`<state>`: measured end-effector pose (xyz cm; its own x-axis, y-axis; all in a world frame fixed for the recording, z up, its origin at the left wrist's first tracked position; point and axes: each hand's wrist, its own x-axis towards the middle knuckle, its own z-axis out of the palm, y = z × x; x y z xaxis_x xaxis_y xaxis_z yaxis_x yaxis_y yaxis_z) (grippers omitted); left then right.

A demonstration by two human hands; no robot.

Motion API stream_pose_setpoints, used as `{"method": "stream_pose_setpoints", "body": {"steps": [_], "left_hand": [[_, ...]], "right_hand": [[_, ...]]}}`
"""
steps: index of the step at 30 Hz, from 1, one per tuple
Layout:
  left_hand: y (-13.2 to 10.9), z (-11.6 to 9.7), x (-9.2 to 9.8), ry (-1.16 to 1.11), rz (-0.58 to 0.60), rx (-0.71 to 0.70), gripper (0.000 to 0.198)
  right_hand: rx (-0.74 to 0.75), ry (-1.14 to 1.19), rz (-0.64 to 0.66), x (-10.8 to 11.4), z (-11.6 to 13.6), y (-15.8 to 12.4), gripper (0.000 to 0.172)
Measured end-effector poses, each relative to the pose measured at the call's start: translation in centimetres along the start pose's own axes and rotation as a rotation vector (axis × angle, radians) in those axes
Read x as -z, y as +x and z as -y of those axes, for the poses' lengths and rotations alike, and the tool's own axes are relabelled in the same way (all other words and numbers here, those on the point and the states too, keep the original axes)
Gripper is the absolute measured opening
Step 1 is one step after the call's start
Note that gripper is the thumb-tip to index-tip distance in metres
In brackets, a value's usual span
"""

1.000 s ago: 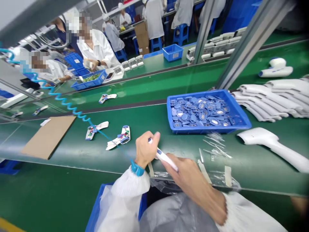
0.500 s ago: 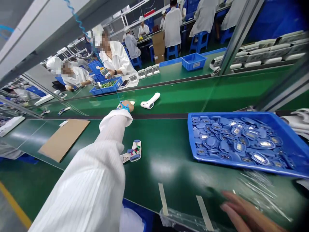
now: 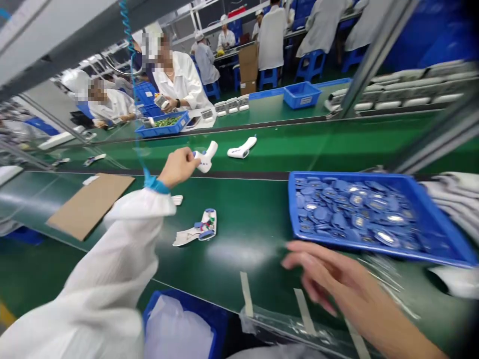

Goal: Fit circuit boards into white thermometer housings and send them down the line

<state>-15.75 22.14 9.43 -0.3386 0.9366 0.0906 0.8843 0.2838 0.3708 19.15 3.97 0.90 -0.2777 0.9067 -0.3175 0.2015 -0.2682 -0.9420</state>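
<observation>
My left hand (image 3: 180, 167) reaches over the far green belt, its fingers curled against the head of a white pistol-shaped thermometer (image 3: 205, 158). A blue band circles that wrist. Farther right on the belt lies a second white thermometer (image 3: 242, 148). On the near bench an opened thermometer shell (image 3: 198, 229) shows coloured wires and blue parts. A small white piece (image 3: 177, 200) lies just beyond it, near my left sleeve. My right hand (image 3: 329, 276) hovers over the bench, holding nothing, fingers loosely apart, just below a blue tray (image 3: 293, 214) of blue oval parts.
A cardboard sheet (image 3: 92, 204) lies at left. White shells (image 3: 454, 194) are stacked beyond the tray's right end. Tape strips (image 3: 246, 294) and clear plastic sit along the front edge, and a blue bin (image 3: 220, 319) stands below it. A coiled blue cord (image 3: 127, 35) hangs at left.
My left hand has drawn back leftward, so the thermometer at its fingers shows more fully. My right hand has come up and left toward the tray. The other thermometer has shifted right on the belt.
</observation>
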Motion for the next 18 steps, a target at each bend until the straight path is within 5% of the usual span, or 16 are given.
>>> {"method": "stream_pose_setpoints", "body": {"steps": [4,7,9,14,18], "left_hand": [[-12.6,-1.0,-0.3,-0.083,-0.096,-0.616,0.016],[-21.9,-1.9,-3.1,-0.174,0.005,-0.994,0.02],[-26.3,-2.5,-5.0,-0.351,0.085,-0.921,0.021],[-29.5,-5.0,-8.3,-0.941,0.338,-0.121,0.037],[-28.5,-6.8,-9.7,-1.106,0.611,-0.089,0.023]], "right_hand": [[-0.093,0.479,0.214,-2.3,4.9,2.1,0.068],[-0.129,0.571,0.12,-3.9,4.3,1.6,0.059],[-0.149,0.541,0.02,-4.5,2.6,0.3,0.05],[-0.046,0.401,0.001,-4.1,-1.6,-3.2,0.051],[0.055,-0.116,0.016,-1.3,-2.4,-6.2,0.041]]}}
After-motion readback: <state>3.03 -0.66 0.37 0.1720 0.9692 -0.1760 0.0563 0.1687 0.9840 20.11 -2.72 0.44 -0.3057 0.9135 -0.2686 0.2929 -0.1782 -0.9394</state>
